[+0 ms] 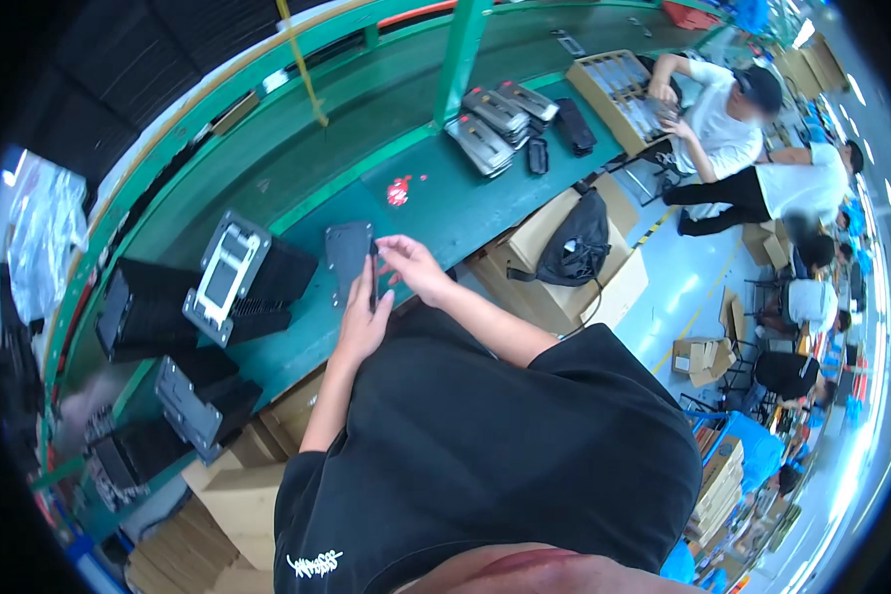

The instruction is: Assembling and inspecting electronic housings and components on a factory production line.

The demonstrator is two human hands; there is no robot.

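A flat dark-grey rectangular plate (346,249) with small holes lies at the front edge of the green workbench. My left hand (364,322) is closed along its near right edge, with the fingers stretched up beside it. Just right of the plate, my right hand (416,269) has thumb and fingertips drawn together in a pinch near that same edge. Whatever is between those fingertips is too small to make out. Beyond my hands, a little heap of small red pieces (398,190) rests on the bench.
Stacks of black plates (153,309) stand at left, one topped by a white-framed plate (230,272). Grey metal housings (483,144) are piled toward the far right, before an open carton (619,94) where a co-worker handles parts. A black backpack (576,238) sits on cardboard boxes at right.
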